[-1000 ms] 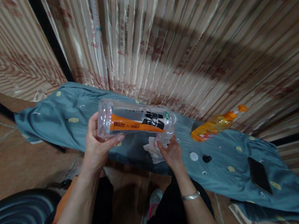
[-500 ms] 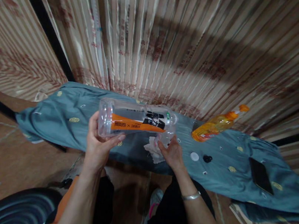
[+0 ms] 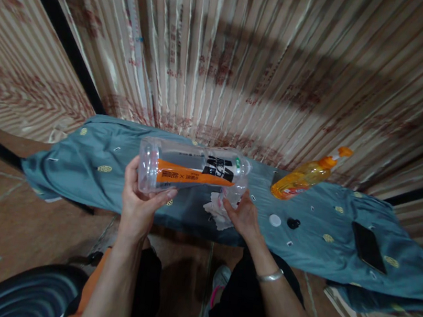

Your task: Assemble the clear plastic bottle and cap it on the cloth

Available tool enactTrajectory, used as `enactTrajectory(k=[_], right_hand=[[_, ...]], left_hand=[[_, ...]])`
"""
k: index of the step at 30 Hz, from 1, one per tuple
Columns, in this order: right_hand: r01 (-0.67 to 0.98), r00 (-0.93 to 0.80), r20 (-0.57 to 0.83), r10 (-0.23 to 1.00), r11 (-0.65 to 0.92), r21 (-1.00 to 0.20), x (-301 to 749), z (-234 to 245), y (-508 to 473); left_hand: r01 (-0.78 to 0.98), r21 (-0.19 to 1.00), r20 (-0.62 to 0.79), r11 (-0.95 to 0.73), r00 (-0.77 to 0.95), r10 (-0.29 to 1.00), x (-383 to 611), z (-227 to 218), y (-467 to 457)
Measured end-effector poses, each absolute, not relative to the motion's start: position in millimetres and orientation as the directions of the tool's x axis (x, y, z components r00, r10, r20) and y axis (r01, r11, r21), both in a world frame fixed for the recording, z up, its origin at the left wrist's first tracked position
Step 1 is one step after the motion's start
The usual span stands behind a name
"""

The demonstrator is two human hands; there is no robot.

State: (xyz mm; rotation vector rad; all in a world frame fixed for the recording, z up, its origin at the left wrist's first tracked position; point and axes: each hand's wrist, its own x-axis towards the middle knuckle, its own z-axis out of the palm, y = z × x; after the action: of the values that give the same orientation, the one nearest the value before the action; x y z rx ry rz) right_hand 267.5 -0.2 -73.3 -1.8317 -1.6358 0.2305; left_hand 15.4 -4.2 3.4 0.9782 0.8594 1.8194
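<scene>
A large clear plastic bottle with an orange and black label lies sideways in the air above the cloth, its base to the left. My left hand grips the base end from below, thumb along the near side. At the neck end, my right hand closes around clear plastic; whether this is all one bottle or includes a separate clear piece, I cannot tell. Below that hand sits a crumpled white tissue, partly covered. To the right lie a white round cap and a small black object.
An orange pump bottle leans at the back right of the blue-green cloth. A dark phone rests farther right. Behind stand stacked cardboard sheets. A black ridged round object is at lower left.
Both hands keep the bottle in nearly the same place. Its label has turned very slightly; nothing else visibly differs.
</scene>
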Motion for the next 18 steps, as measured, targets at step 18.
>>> enactTrajectory(k=[18], right_hand=[[0.801, 0.188, 0.307, 0.933, 0.036, -0.598, 267.6, -73.5, -0.1]], left_hand=[[-0.341, 0.850, 0.303, -0.402, -0.307, 0.902, 15.9, 2.6, -3.6]])
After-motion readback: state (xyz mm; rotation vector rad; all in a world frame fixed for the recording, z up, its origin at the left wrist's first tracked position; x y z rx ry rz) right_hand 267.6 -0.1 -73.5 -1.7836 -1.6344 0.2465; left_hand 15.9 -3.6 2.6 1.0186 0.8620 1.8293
